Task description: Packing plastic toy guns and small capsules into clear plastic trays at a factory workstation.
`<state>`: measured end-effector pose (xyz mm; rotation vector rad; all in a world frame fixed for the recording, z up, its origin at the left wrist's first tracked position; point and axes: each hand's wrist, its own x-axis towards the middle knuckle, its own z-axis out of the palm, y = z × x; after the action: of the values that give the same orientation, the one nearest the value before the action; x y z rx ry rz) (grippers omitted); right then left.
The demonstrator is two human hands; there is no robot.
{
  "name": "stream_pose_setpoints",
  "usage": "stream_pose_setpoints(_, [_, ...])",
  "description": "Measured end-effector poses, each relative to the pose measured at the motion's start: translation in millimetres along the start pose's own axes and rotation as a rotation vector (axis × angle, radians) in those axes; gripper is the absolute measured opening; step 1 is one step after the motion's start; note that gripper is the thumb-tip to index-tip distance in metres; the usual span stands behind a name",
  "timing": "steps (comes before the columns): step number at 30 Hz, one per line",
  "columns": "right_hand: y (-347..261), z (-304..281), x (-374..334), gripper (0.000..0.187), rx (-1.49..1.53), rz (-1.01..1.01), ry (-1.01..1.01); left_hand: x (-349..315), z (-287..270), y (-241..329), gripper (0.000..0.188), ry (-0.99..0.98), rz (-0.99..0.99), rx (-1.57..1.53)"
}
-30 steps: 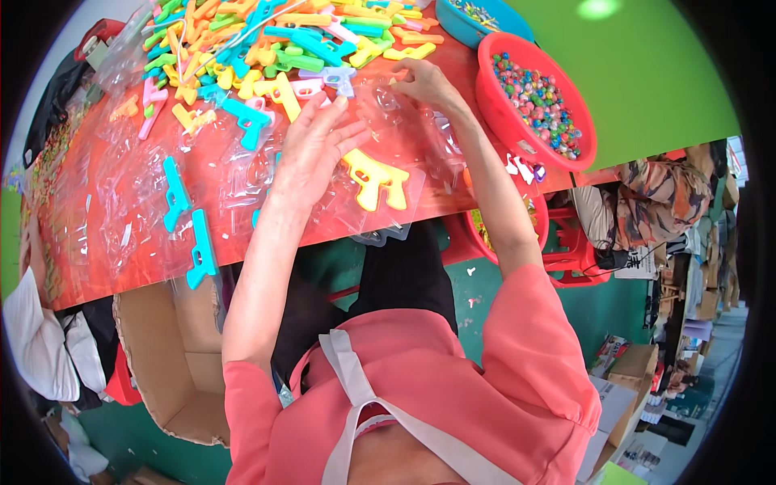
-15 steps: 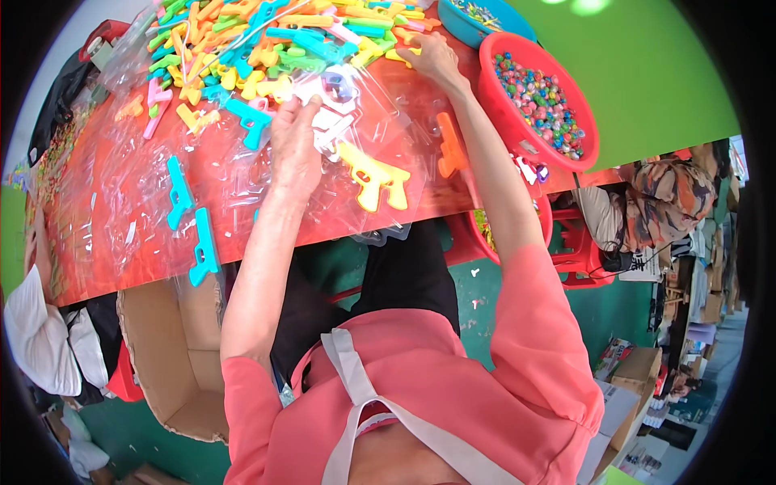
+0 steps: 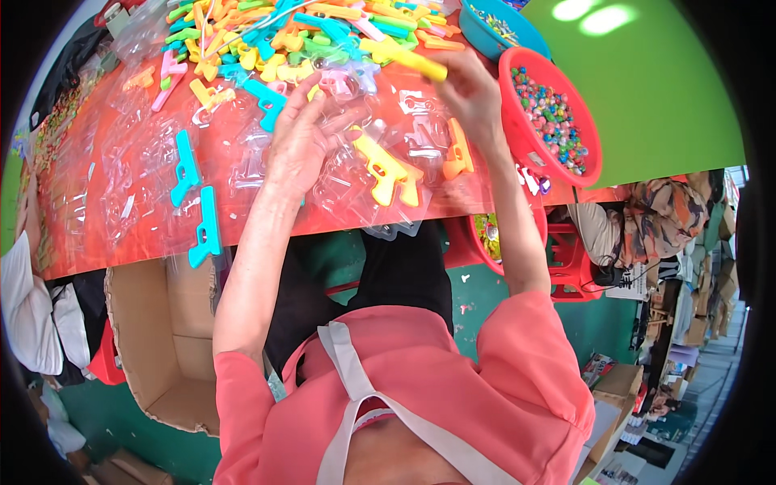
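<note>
Hands apart over the red table (image 3: 462, 194), right hand (image 3: 475, 95) gripping a yellow toy gun (image 3: 408, 61) beside the bright pile (image 3: 327, 28), left hand (image 3: 299, 149) spread-fingered by clear packaging (image 3: 343, 182), red basin (image 3: 524, 145) of beads alongside, cardboard box (image 3: 137, 323) below on green floor (image 3: 586, 323).

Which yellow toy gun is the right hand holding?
The yellow toy gun held by its right end. Only it is in the right hand; another yellow one lies nearer the person on clear plastic.
</note>
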<state>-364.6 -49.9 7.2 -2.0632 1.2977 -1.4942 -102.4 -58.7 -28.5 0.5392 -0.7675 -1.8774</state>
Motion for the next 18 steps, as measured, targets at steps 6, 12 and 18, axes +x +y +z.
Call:
stream_pose_setpoints(6, [-51,14,-58,0.030,-0.400,-0.342,-0.104,-11,13,-4,0.045,-0.003,-0.053,0.019])
stream_pose_setpoints(12, [-75,9,-82,0.022,-0.381,-0.039,-0.048,-29,21,-11,0.046,-0.046,-0.055,0.112])
stream_pose_setpoints(18, [-66,16,-92,0.020,-0.362,-0.070,0.004,-40,28,-19,0.045,-0.032,-0.073,0.151])
